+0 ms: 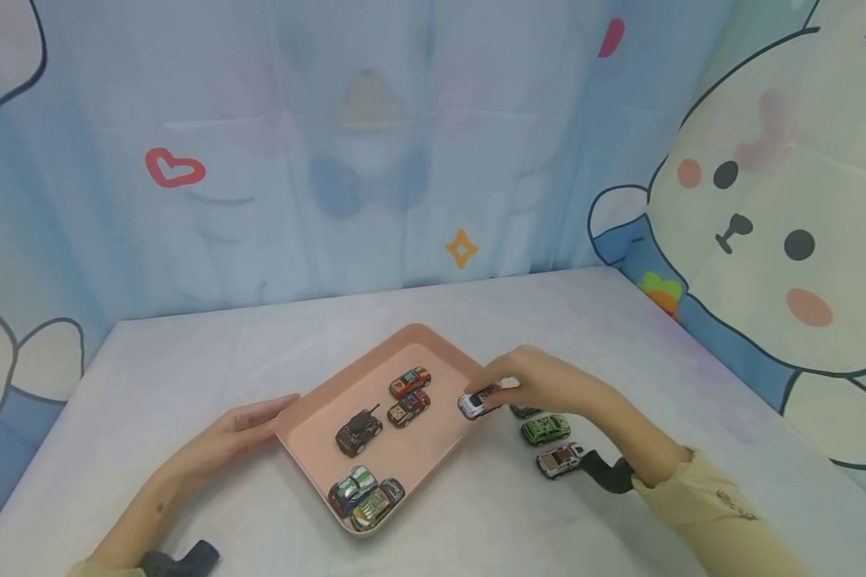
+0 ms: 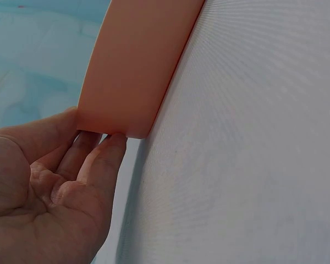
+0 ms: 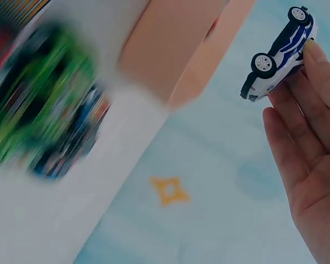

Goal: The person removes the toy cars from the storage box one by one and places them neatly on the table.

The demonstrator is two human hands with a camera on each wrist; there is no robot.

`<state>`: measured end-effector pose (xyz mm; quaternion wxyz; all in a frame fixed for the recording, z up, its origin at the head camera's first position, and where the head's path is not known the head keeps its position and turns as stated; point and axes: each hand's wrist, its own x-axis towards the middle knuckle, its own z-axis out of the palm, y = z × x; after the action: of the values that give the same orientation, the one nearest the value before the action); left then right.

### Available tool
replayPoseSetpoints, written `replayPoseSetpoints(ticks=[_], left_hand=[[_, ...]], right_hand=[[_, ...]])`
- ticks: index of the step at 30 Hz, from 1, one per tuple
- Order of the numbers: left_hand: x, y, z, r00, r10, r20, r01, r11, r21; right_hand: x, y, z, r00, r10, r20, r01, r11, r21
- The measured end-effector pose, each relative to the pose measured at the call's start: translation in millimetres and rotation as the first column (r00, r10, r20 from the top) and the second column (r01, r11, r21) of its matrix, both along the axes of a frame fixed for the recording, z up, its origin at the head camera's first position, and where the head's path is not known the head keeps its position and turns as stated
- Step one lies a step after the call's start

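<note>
In the head view, my right hand pinches a white toy car over the right edge of the pink tray. The right wrist view shows this white car with blue stripes, held by thumb and fingertips, its wheels exposed. My left hand holds the tray at its left corner; in the left wrist view, thumb and fingertips meet the tray's end. Inside the tray lie a red car, a dark red car, a black vehicle with a gun barrel and two green-and-white cars.
Right of the tray, on the white table, stand a green car, a white-and-red car and a dark one partly hidden by the right hand. A printed blue curtain hangs behind the table.
</note>
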<state>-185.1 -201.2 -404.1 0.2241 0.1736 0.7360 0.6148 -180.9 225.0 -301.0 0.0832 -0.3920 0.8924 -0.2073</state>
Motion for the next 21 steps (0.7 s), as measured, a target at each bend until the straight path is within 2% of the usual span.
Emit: replayPoseSetpoints(ticks=[4,11,15,21], left_hand=[[-0.9,-1.3,0.1,1.0,-0.02,-0.01,0.02,1.0,0.016],[1.9,-0.4,2.0,1.0,0.01,0.0,-0.01,1.0,-0.019],[2.6,-0.7,2.4,1.0,0.019,0.009,-0.019,1.0,-0.022],[3.0,0.8,2.6,0.999,0.029,0.017,-0.029,0.999,-0.028]], right_hand=[[-2.3,39.7,-0.6,0.997,-0.069,-0.016,0.069,0.998,-0.012],[-4.6,94.5,-12.8,0.979,-0.204,-0.007,0.204,0.979,0.029],[-5.8,113.8,-21.5,0.972,-0.236,0.002,0.236,0.971,0.044],[-6.6,129.3,-28.6,0.971,-0.238,0.008,0.238,0.971,0.04]])
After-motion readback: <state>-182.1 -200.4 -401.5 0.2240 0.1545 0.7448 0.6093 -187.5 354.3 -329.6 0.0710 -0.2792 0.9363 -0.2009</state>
